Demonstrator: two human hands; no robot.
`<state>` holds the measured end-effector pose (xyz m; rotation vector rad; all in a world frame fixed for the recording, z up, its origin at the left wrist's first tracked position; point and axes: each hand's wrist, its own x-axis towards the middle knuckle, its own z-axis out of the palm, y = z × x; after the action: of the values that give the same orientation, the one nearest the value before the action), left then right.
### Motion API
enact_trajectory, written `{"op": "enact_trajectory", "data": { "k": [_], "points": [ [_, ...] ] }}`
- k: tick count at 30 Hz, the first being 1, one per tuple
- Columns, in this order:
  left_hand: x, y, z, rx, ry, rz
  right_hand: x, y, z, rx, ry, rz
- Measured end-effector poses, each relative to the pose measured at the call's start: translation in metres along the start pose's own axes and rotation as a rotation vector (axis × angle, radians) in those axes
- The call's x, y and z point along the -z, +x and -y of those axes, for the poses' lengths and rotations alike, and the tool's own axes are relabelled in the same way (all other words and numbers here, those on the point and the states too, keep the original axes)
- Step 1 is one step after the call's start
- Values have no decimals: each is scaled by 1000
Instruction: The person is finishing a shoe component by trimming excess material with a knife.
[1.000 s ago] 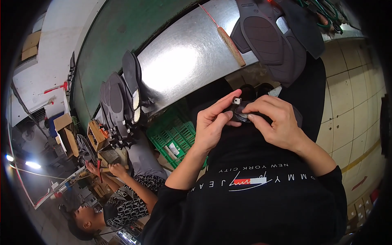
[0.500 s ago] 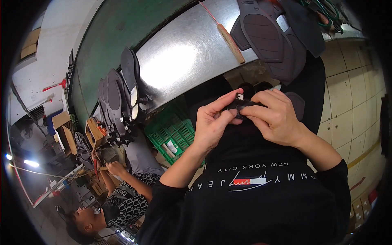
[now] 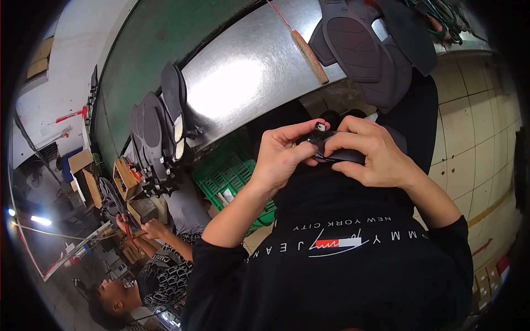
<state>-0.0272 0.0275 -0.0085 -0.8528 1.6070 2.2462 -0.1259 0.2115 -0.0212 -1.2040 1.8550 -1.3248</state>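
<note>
Just above my lap, a dark sandal sole (image 3: 351,156) with black straps lies between my two hands. My left hand (image 3: 277,160) is closed on the strap side, thumb pressed inward against a black strap (image 3: 321,129) with a small white patch at its end. From the other side my right hand (image 3: 375,151) grips the sandal, its fingers bent over the strap and sole edge. My fingers hide the exact spot where strap and sole meet.
Ahead is a shiny metal bench (image 3: 226,77) bearing a wooden-handled tool (image 3: 309,55) with a thin reddish shaft. Stacked dark soles (image 3: 356,49) lie at the right, strapped sandals (image 3: 148,129) at the left. Below stands a green crate (image 3: 264,214). A co-worker (image 3: 165,265) works at far left.
My right hand has shifted and opened its grip somewhat, so more of the sole shows beneath it. My left hand has moved slightly left. The co-worker's hands have moved a little.
</note>
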Motion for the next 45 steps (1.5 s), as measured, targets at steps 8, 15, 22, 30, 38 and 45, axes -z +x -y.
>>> {"op": "enact_trajectory", "data": {
  "k": [8, 15, 22, 30, 38, 45],
  "points": [
    [0, 2, 0, 13, -3, 10, -8, -3, 0, -23, -54, -102],
    [0, 3, -1, 33, -28, -8, -15, -3, -3, -25, -61, -150],
    [4, -2, -5, 116, -195, 7, -22, -6, -4, 112, -128, -273],
    [8, -2, 16, -78, -98, 37, -25, -4, 4, 37, -121, -384],
    [8, -4, 22, 25, -114, 67, -24, -8, -2, 69, -187, -295],
    [8, -8, 23, 54, -139, 90, -28, -6, -3, 67, -242, -342]
  ]
}}
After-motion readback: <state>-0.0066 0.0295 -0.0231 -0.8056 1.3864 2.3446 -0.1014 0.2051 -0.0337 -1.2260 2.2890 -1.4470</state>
